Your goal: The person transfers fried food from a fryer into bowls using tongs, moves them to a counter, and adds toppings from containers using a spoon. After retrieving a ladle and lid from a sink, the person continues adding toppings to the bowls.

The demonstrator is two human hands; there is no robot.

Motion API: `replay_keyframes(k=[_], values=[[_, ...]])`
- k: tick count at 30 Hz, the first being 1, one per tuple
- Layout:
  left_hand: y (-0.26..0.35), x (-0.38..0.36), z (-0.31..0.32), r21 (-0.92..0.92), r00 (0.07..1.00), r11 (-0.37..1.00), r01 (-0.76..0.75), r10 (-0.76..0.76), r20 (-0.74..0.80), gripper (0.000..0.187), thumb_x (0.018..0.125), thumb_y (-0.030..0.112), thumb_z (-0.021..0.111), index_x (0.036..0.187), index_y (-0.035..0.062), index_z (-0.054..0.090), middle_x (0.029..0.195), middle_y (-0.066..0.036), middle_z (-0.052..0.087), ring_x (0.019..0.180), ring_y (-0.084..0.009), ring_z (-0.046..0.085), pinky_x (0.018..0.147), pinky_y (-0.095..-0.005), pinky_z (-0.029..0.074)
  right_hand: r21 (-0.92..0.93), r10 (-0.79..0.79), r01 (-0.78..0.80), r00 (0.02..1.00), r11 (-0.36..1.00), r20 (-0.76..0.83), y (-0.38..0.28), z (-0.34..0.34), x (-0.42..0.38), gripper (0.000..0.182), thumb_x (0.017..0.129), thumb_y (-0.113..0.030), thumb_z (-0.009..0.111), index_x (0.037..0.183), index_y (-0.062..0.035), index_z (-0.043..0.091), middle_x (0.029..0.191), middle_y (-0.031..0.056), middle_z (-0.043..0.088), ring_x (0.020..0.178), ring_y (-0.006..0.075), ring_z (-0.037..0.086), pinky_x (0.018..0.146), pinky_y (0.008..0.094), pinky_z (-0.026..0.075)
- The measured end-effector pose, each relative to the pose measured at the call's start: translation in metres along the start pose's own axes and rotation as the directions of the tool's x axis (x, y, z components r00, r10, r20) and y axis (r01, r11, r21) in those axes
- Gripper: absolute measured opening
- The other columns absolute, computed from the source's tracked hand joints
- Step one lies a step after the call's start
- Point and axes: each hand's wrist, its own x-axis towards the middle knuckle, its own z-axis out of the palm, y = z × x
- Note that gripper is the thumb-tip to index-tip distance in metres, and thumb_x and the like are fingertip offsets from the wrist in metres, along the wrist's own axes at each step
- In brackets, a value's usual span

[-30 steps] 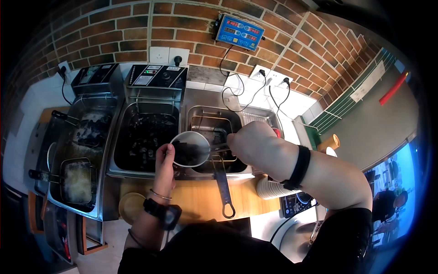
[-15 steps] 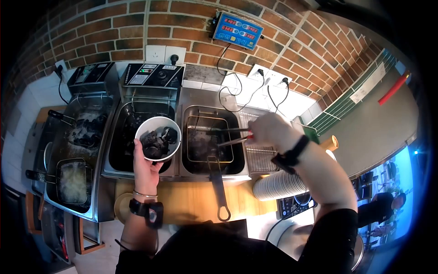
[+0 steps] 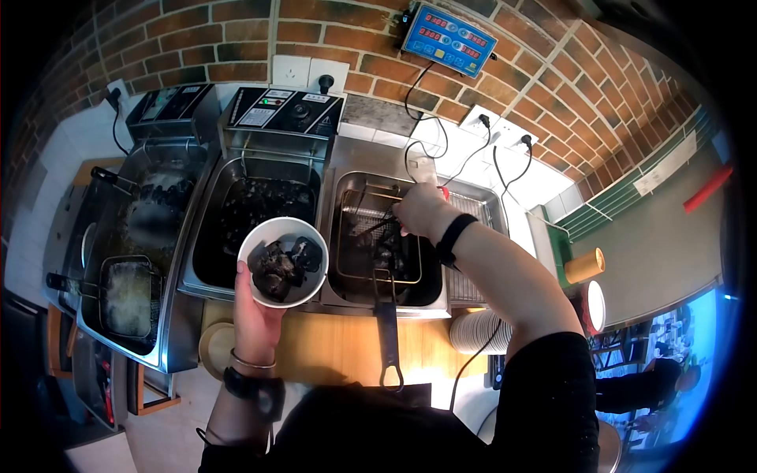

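My left hand (image 3: 257, 315) holds a white bowl (image 3: 318, 272) from its left side and below. Dark chunks of food (image 3: 276, 270) lie in the bowl, which is over the front edge of the middle fryer. My right hand (image 3: 423, 211) is closed on tongs with a red part (image 3: 445, 193), over the wire basket (image 3: 418, 281) in the right-hand basin. The tongs' tips reach down into the basket, among dark pieces (image 3: 386, 246); whether they grip one cannot be made out. The basket's black handle (image 3: 389, 347) points toward me over the wooden counter.
Two fryer basins with dark contents stand left, one with a basket (image 3: 130, 299) of bubbling pale food. Stacked bowls (image 3: 479, 331), an orange cup (image 3: 584, 266) and a cable are at the right. A blue controller (image 3: 449, 41) hangs on the wall. Another person (image 3: 646, 385) is far right.
My right hand has moved left and farther over the basket, bringing the tongs' tips down among the dark pieces. The bowl sits slightly lower and to the right in view. The camera view has shifted.
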Motion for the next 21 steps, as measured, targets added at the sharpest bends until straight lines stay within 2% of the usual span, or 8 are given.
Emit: replay_keyframes(k=[3,6,10,12,13,16,18,21], values=[[-0.003,-0.002,-0.003,0.004,1.000,1.000,0.010,-0.010,0.018,0.060,0.099,0.051,0.032,0.140,0.0089,0.035,0.135,-0.012,0.048,0.120,-0.0263,0.053,0.091,-0.0404,0.052,0.017,-0.049,0.048,0.997,0.999,0.066,0.002,0.006,-0.006,0.036,0.087,-0.044,0.059,0.098,-0.0117,0.072,0.099,0.0051,0.070,0.095,0.0254,0.067,0.076,0.0380,0.053],[-0.002,-0.005,-0.002,-0.026,1.000,1.000,-0.003,0.003,0.014,0.059,0.099,0.051,0.033,0.140,0.0090,0.035,0.134,-0.012,0.049,0.120,-0.0266,0.054,0.094,-0.0416,0.051,0.195,0.013,-0.020,0.999,0.981,0.033,0.004,0.037,-0.024,0.043,0.087,-0.052,0.054,0.094,-0.0128,0.070,0.091,0.0088,0.070,0.091,0.0287,0.067,0.073,0.0410,0.053],[0.001,-0.006,-0.004,0.020,1.000,0.999,-0.028,0.028,0.009,0.059,0.098,0.049,0.038,0.140,0.0087,0.035,0.133,-0.012,0.050,0.120,-0.0267,0.054,0.095,-0.0427,0.051,0.285,0.083,-0.084,0.996,0.955,0.018,0.005,0.052,-0.052,0.043,0.089,-0.051,0.053,0.094,-0.0114,0.070,0.089,0.0117,0.069,0.088,0.0307,0.066,0.072,0.0427,0.052],[-0.001,-0.002,-0.009,0.047,0.999,0.998,-0.034,0.034,0.017,0.060,0.097,0.049,0.041,0.140,0.0084,0.035,0.134,-0.012,0.050,0.120,-0.0267,0.053,0.095,-0.0429,0.050,0.334,0.180,-0.174,0.984,0.927,0.013,0.011,0.046,-0.073,0.040,0.090,-0.048,0.052,0.098,-0.0117,0.068,0.089,0.0102,0.069,0.089,0.0297,0.066,0.074,0.0418,0.053],[-0.003,0.003,-0.011,0.044,0.999,0.999,-0.024,0.026,-0.038,0.053,0.096,0.046,0.046,0.134,0.0098,0.039,0.128,-0.010,0.052,0.116,-0.0244,0.055,0.092,-0.0408,0.051,0.330,0.186,-0.178,0.983,0.927,0.008,0.015,0.041,-0.086,0.040,0.090,-0.048,0.052,0.098,-0.0117,0.068,0.089,0.0102,0.069,0.089,0.0297,0.066,0.074,0.0418,0.053],[-0.004,0.011,-0.004,0.081,0.993,0.996,-0.037,0.045,-0.105,0.046,0.094,0.043,0.053,0.126,0.0114,0.041,0.121,-0.008,0.054,0.109,-0.0209,0.057,0.087,-0.0383,0.053,0.358,0.294,-0.241,0.950,0.902,-0.102,0.029,0.017,-0.129,0.039,0.090,-0.048,0.052,0.096,-0.0113,0.066,0.084,0.0124,0.068,0.084,0.0316,0.066,0.071,0.0425,0.052],[-0.005,0.014,0.007,0.107,0.986,0.992,-0.068,0.083,-0.142,0.050,0.091,0.043,0.059,0.124,0.0105,0.040,0.120,-0.009,0.053,0.105,-0.0192,0.058,0.082,-0.0377,0.054,0.423,0.304,-0.163,0.907,0.891,-0.292,0.031,-0.008,-0.162,0.041,0.089,-0.049,0.054,0.091,-0.0087,0.060,0.079,0.0137,0.066,0.078,0.0332,0.065,0.069,0.0430,0.051],[-0.010,0.021,0.011,0.115,0.993,0.993,-0.030,0.043,-0.109,0.051,0.091,0.042,0.061,0.124,0.0103,0.039,0.118,-0.010,0.052,0.105,-0.0204,0.057,0.081,-0.0377,0.054,0.458,0.250,-0.089,0.920,0.884,-0.304,0.013,-0.051,-0.199,0.040,0.088,-0.048,0.056,0.088,-0.0085,0.058,0.075,0.0142,0.064,0.073,0.0335,0.064,0.067,0.0429,0.050]])
